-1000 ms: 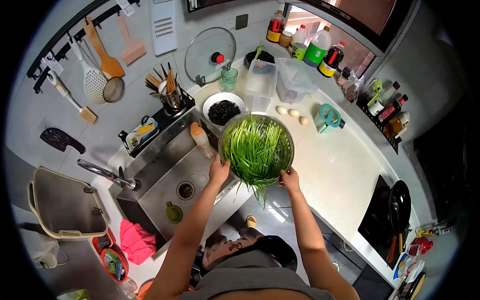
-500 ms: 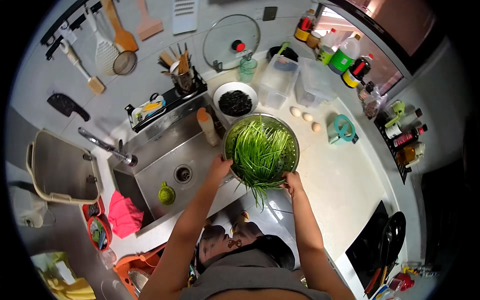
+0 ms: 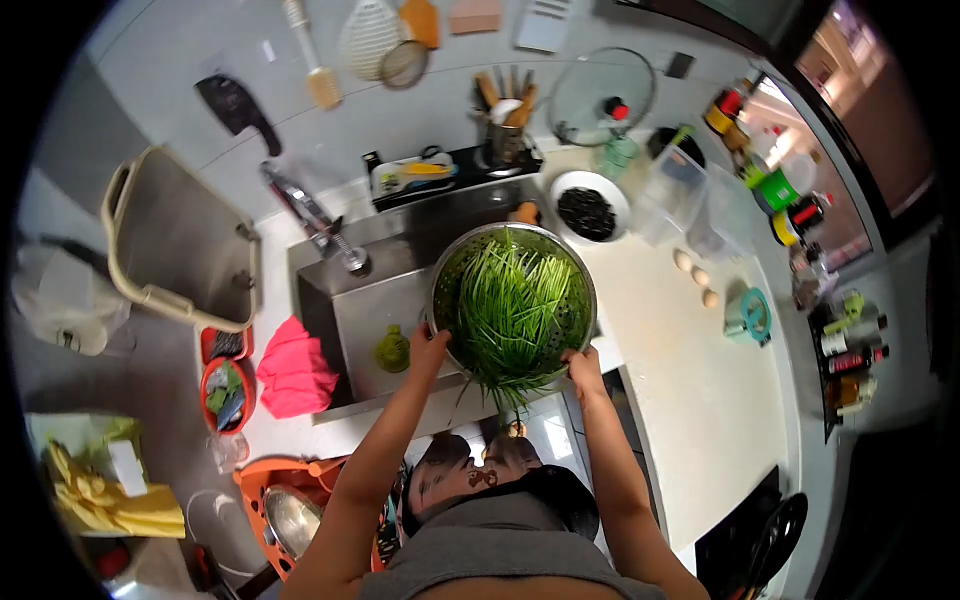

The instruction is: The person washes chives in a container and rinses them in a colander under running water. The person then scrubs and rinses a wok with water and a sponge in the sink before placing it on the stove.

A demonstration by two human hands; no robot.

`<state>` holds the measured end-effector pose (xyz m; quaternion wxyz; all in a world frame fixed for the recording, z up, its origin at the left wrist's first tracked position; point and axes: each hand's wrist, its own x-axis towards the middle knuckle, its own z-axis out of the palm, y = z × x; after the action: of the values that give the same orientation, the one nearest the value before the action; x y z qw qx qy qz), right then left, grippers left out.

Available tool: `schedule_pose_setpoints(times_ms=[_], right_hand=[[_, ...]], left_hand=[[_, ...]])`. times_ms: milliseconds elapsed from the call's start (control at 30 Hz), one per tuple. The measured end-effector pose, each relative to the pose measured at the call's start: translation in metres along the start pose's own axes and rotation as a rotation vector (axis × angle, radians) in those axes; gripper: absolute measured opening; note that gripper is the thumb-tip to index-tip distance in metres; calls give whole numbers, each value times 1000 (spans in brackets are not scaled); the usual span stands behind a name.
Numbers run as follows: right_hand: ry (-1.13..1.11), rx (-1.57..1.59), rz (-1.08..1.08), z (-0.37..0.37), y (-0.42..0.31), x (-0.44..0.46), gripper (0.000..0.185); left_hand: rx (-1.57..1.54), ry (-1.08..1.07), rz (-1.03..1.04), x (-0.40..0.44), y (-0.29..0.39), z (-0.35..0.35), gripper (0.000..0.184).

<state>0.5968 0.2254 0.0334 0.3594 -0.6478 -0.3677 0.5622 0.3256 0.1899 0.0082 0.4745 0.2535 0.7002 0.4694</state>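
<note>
A round metal colander [image 3: 581,282] full of long green chives [image 3: 512,305] hangs over the right part of the steel sink [image 3: 350,320]. Its lower-left rim is gripped by my left hand [image 3: 427,352], its lower-right rim by my right hand [image 3: 582,370]. Some chive ends droop over the near edge between my hands. Left of the colander, a green strainer-like piece [image 3: 392,350] lies in the sink. The colander hides the drain and most of an orange-capped bottle [image 3: 525,213].
Behind the sink stand a faucet [image 3: 330,235] and a utensil rack [image 3: 455,172]. To the right are a bowl of dark strips [image 3: 588,212], clear containers [image 3: 668,195], three eggs [image 3: 700,276] and a teal-rimmed cup [image 3: 748,315]. A pink cloth [image 3: 296,370] lies left of the sink.
The view has turned towards the left. Both hands have carried the colander leftwards from the counter edge to over the sink, still gripping its rim.
</note>
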Motion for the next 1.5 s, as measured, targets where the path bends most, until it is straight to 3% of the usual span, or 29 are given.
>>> schedule_pose_setpoints(times_ms=[133,267,300,400,600,667,700,867,1000,1167,1267,1300,1500], right_hand=[[-100,-179,93,52,-13,-9,15],[-193,-241,144,88,2,-11,23],[-217,-250,174,96,-2,-17,27],[-355,-236,211,108,-4,-34,27],[-546,-385,187,130,17,-49,28],[-626,-334,157,146,2,-83,27],[-664,-304,142,156,-3,-98,26],[-838,-366,220,222,32,-119,24],[-878,-336,257,268,41,-167,23],[-976,-316,255,305,56,-205,28],[-985,-364,174,317,104,-180,26],[-981,-290,236,304,70,-207,25],[-860,-325,320,305,73,-208,40]], left_hand=[[-90,156,67,2,-26,-51,29],[-212,312,58,-22,-41,-88,25],[-238,328,19,-47,-19,-95,22],[-282,436,-11,-72,-45,-111,31],[-450,678,32,-144,-72,-128,28],[-498,801,155,-165,-67,-137,30],[-442,848,110,-179,-59,-144,34],[-604,964,312,-198,-81,-202,32],[-512,1007,380,-208,-92,-263,27],[-353,991,312,-210,-112,-328,27],[-309,954,342,-202,-128,-340,29],[-319,931,353,-201,-128,-340,28],[-265,920,409,-204,-117,-340,40]])
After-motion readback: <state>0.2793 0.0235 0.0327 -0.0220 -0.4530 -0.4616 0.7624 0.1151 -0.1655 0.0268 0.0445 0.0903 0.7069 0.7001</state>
